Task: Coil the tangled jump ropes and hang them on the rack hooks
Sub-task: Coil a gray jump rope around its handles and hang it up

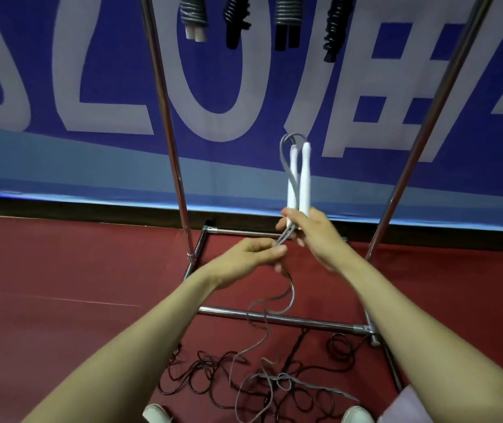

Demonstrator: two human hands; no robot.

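Evidently the coiling of 1 rope is just starting. The right hand (pixel 311 236) grips the 2 white handles (pixel 300 178) side by side and upright, its fingers curled round their lower ends. Just below it, the left hand (pixel 244 257) pinches the grey rope (pixel 287 300) between thumb and fingers (pixel 274 251), close to where the cord leaves the handles.

From that pinch the grey rope hangs slack in front of the rack's (pixel 168 117) lower bar and runs down to the red floor (pixel 61 270). There it lies knotted and crossed over a dark rope (pixel 201 374) that sprawls in loose loops between the 2 white shoes (pixel 157 415) and the rack's base. At the top edge, 4 coiled ropes (pixel 195 16) hang between the rack's poles; the hooks themselves are out of view.

The next move probably calls for drawing the cord up through the left hand and laying turns round the paired handles. The floor tangle could snag, so the grey cord likely needs working free of its knot and of the dark rope as it comes up.
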